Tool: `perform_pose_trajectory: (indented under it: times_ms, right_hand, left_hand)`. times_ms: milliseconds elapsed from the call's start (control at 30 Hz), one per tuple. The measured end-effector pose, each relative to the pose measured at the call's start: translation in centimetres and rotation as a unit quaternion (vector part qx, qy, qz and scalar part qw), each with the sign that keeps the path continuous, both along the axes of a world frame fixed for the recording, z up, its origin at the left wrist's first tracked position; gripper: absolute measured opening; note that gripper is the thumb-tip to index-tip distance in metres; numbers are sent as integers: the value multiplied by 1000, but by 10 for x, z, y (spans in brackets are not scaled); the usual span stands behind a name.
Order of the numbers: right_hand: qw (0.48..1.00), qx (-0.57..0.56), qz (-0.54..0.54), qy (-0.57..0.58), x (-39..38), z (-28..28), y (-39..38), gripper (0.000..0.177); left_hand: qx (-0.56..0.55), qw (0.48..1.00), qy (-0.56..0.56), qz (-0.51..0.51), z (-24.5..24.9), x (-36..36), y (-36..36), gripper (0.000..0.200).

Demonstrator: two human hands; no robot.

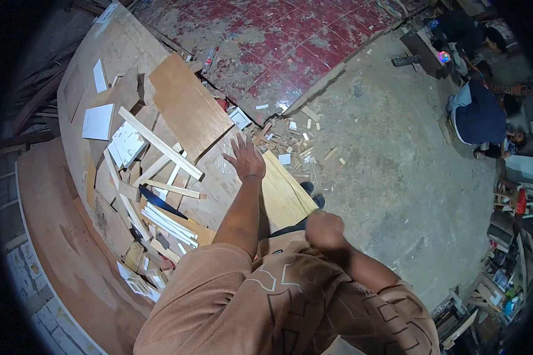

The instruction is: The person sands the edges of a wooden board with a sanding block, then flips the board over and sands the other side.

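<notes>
My left hand [244,158] reaches forward with its fingers spread, above the work surface at the upper left edge of a pale plywood piece [285,192]. Nothing shows in its grasp. That plywood lies in front of my body, its near end by my waist. My right hand [326,229] is beside the near right corner of the plywood, blurred by motion, and its fingers cannot be made out. A larger brown board [189,106] lies beyond my left hand, at the left.
Wood strips [161,145], white panels [98,122] and a blue-handled saw [161,201] crowd the worktable's left side. Small offcuts [284,142] litter the concrete floor ahead. Seated people [479,112] are at the far right, and scrap [497,290] is piled at lower right.
</notes>
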State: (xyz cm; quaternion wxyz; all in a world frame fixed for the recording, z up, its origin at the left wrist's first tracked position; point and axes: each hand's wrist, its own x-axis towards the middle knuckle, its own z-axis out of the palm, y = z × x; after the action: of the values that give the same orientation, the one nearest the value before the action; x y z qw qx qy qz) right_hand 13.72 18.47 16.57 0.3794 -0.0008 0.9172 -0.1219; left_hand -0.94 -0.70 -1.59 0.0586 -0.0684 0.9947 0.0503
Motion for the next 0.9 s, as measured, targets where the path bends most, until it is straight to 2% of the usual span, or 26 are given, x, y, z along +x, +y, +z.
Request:
perform_pose_trajectory:
  times_ms: [167,267,367,467,567,700,767,900]
  right_hand:
    - [993,31,-110,16,3,-93,-26,19]
    - [997,-1,-72,2,5,-60,-6,19]
    - [999,1,-35,-37,7,19,17,19]
    - [999,9,-32,-10,3,52,27,19]
    - [999,1,-36,-18,0,30,23,17]
    - [997,0,-76,-9,-2,18,3,17]
    - [993,-22,-109,49,5,19,-3,19]
    - [995,-31,-97,5,13,25,-1,20]
  left_hand:
    - [-8,1000,-11,-16,1,0,-2,56]
    - [4,1000,-9,-6,-2,2,-1,54]
    - [-12,1000,-12,7,-5,1,-3,52]
    - [1,1000,14,0,-6,4,0,51]
    - [-24,999,14,-23,-9,6,-5,51]
    - [43,997,3,-61,1,14,-8,54]
    - [52,982,2,-179,10,19,-11,61]
    - [35,970,-2,-240,25,22,-10,70]
